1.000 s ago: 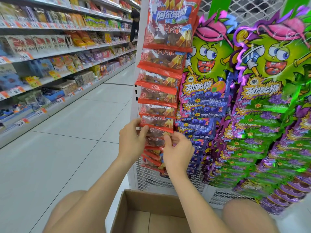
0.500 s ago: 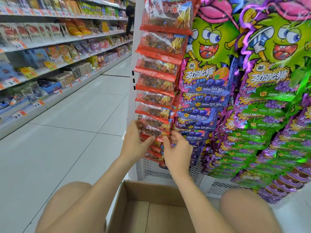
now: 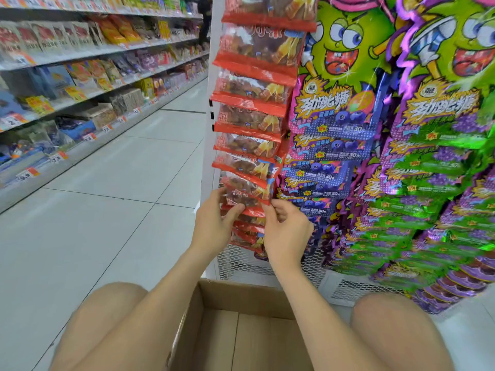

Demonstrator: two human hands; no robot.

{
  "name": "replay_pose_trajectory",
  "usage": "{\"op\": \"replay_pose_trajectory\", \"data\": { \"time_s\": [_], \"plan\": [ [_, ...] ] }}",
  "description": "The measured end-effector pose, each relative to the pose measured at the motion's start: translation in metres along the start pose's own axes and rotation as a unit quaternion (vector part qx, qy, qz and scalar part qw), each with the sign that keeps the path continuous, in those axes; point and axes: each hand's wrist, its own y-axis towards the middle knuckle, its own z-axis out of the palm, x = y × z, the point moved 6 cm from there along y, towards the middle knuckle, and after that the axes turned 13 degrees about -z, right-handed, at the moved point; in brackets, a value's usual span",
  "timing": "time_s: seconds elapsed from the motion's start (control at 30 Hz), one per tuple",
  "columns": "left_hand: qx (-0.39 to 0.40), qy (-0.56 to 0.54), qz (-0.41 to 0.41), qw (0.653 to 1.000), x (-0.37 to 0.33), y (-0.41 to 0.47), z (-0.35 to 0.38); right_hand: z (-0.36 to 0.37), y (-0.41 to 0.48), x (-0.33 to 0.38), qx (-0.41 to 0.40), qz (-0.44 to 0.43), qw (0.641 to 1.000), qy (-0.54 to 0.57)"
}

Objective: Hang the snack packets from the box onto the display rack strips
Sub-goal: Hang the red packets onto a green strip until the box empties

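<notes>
A column of red snack packets (image 3: 251, 119) hangs on a strip at the left side of the white mesh display rack (image 3: 241, 263). My left hand (image 3: 214, 226) and my right hand (image 3: 286, 231) both pinch the lower edge of one red packet (image 3: 243, 191) low in that column. More red packets hang below it, partly hidden behind my hands. The cardboard box (image 3: 241, 298) stands open on the floor between my knees, and the part of its bottom that shows is bare.
Blue-purple candy packets (image 3: 329, 145) and green-purple ones (image 3: 439, 156) hang in columns to the right. Stocked shelves (image 3: 80, 84) line the left side of a white tiled aisle (image 3: 120, 196). A person stands far down the aisle.
The view has dropped and closed in on the rack. Both hands shifted slightly and now pinch a packet lower on the red column.
</notes>
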Motion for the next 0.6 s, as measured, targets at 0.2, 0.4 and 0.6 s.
{"op": "replay_pose_trajectory", "data": {
  "time_s": [0.2, 0.4, 0.6],
  "plan": [
    [-0.017, -0.016, -0.024, 0.999, 0.007, 0.0, -0.002, 0.007, -0.007, -0.01, 0.022, -0.003, 1.0, -0.012],
    [-0.032, -0.011, -0.021, 0.999, 0.008, 0.001, 0.0, 0.015, -0.006, -0.012, 0.042, -0.01, 0.999, -0.003],
    [-0.027, -0.004, -0.048, 0.998, 0.014, -0.006, 0.007, 0.007, -0.031, -0.031, 0.016, 0.033, 0.999, -0.016]
  ]
}}
